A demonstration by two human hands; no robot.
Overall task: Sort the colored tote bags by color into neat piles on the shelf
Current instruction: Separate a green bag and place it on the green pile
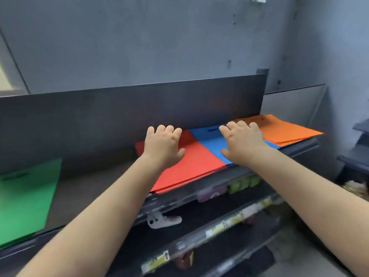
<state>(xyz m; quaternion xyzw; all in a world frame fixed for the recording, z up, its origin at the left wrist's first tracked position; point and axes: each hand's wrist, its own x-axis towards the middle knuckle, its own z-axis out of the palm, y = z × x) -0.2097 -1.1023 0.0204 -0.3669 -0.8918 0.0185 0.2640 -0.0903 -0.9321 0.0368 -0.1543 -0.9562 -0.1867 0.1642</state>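
Both hands flat on the bag piles, squaring them up on the top shelf (95, 188).

Left hand (162, 145) presses the red pile (196, 162), fingers spread, gripping nothing; right hand (242, 141) lies likewise on the blue pile (209, 139), just right of red. Orange pile (283, 130) sits beyond blue, green pile (28, 198) well left of red. Imo: push w/ flat palms, align edges to the shelf lip. Bags look thin, matte, flat rectangles w/ slot handles.

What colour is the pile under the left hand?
Red pile, under the left hand; head view.
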